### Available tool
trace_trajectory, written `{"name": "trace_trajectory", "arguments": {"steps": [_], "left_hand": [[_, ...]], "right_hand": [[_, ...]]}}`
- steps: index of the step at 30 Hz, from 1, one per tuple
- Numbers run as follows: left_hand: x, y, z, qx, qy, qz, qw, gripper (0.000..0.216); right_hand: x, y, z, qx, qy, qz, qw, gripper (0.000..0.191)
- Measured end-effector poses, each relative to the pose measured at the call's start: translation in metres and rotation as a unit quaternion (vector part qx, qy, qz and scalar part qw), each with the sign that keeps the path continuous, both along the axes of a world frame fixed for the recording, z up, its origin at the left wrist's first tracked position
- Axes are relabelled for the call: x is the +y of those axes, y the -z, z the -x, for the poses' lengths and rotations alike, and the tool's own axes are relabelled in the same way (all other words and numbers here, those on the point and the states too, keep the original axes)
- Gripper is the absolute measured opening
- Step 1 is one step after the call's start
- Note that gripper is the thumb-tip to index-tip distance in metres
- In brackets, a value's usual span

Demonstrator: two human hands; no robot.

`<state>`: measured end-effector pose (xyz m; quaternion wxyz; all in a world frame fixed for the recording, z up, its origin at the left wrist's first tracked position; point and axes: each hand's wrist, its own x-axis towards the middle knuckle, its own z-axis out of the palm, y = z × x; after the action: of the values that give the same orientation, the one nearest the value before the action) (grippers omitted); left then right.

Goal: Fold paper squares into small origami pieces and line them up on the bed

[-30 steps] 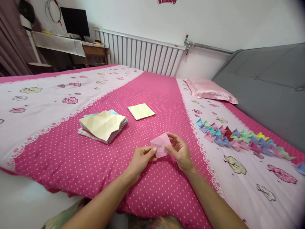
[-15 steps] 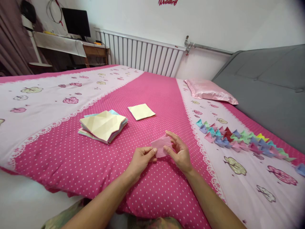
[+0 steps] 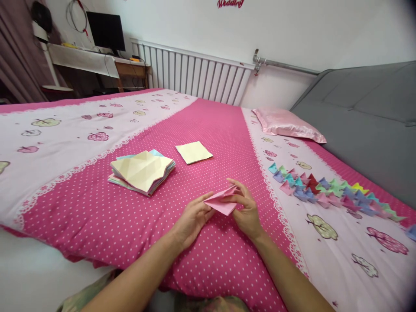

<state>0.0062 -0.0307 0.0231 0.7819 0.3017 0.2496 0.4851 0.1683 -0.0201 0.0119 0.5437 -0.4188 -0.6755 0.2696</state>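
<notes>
Along the white wall, a slatted white radiator (image 3: 191, 73) is standing behind the bed, with a gray pipe (image 3: 287, 66) running to the right of it and red "Wedding" lettering (image 3: 230, 4) showing above. A black monitor (image 3: 105, 31) is standing at the back left, near a fan (image 3: 42, 17) and a mauve curtain (image 3: 19, 56). A pink polka-dot quilt (image 3: 211, 125) with pale printed bands is covering the bed, and a pink satin pillow (image 3: 287, 125) is lying near the gray padded headboard (image 3: 357, 99). Over the near middle of the quilt, the folded pink origami paper (image 3: 221, 204) is resting between the two hands, its narrow point facing left and its layers parting toward the right. The right hand (image 3: 246, 212) is pinching the paper's right part, its fingers bending over and around the layers. The left hand (image 3: 194, 219) is touching the pointed left end, its fingers lying close together and partly behind the paper; whether they are pinching it, one cannot tell. Beyond the left hand, a loose stack of creased paper sheets (image 3: 143, 171) is lying with a cream sheet uppermost, and a neater pile of square cream paper (image 3: 194, 152) is sitting just beside it, farther back. To the right, rows of small multicolored origami boats (image 3: 312, 184) are standing on the quilt's pale band, well apart from both piles.
</notes>
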Motion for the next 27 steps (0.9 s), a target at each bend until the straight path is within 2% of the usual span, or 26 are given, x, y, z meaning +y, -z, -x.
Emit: {"name": "trace_trajectory", "arguments": {"steps": [3,6,12,14,21,27], "left_hand": [[-0.002,-0.005,0.001,-0.041,0.034,0.037,0.998,0.045],[-0.003,-0.006,-0.001,-0.019,0.032,0.047,0.998,0.050],[0.003,0.000,-0.004,-0.040,-0.077,0.108,0.990,0.031],[0.005,-0.002,-0.003,-0.062,-0.091,0.118,0.987,0.029],[0.007,-0.012,0.003,-0.081,-0.075,0.123,0.986,0.023],[0.005,-0.011,0.001,-0.083,-0.055,0.115,0.988,0.022]], "right_hand": [[0.000,0.000,-0.001,-0.003,0.013,-0.015,1.000,0.017],[0.001,0.000,0.000,-0.025,0.007,-0.029,0.999,0.016],[0.000,-0.001,0.002,-0.033,0.001,-0.034,0.999,0.016],[0.000,-0.002,0.002,-0.036,0.001,-0.036,0.999,0.018],[-0.001,-0.003,0.002,-0.051,-0.011,-0.038,0.998,0.021],[-0.001,-0.004,0.002,-0.051,-0.024,-0.031,0.998,0.016]]}}
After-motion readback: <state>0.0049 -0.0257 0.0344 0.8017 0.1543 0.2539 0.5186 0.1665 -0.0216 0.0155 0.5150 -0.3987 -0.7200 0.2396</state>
